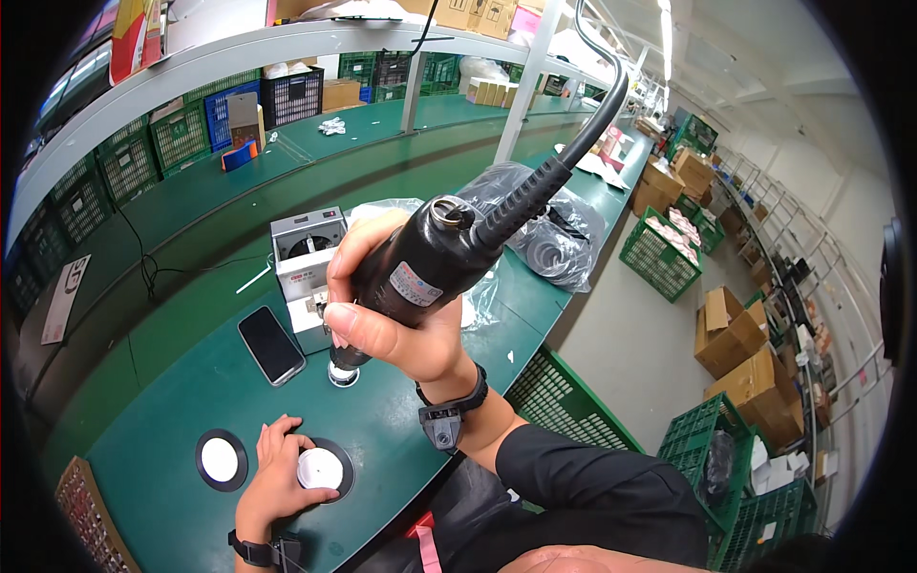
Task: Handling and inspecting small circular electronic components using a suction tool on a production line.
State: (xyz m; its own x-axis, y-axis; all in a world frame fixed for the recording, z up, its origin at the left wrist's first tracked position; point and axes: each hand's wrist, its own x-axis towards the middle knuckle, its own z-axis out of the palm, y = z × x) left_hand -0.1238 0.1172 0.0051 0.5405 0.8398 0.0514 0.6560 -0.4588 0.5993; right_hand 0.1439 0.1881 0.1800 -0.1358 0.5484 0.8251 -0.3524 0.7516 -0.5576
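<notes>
My right hand [415, 349] is wrapped around a black electric screwdriver [435, 253], held upright with its cable running up to the top. Its lower end comes down over a small white round piece [344, 376] on the green table; the very tip is hard to make out. On the table at the lower left, my left hand [272, 485] has thumb and fingers curled around a white round part [321, 469] with a wide black rim. To the left of that hand lies a similar black-rimmed white disc [220, 459], untouched.
Behind the screwdriver stands a small grey machine [298, 277], with a black phone [271, 346] beside it. Clear plastic bags of dark parts [554, 239] lie at the table's right edge. A green crate [573, 406] stands below that edge. A metal shelf frame [287, 43] crosses the back.
</notes>
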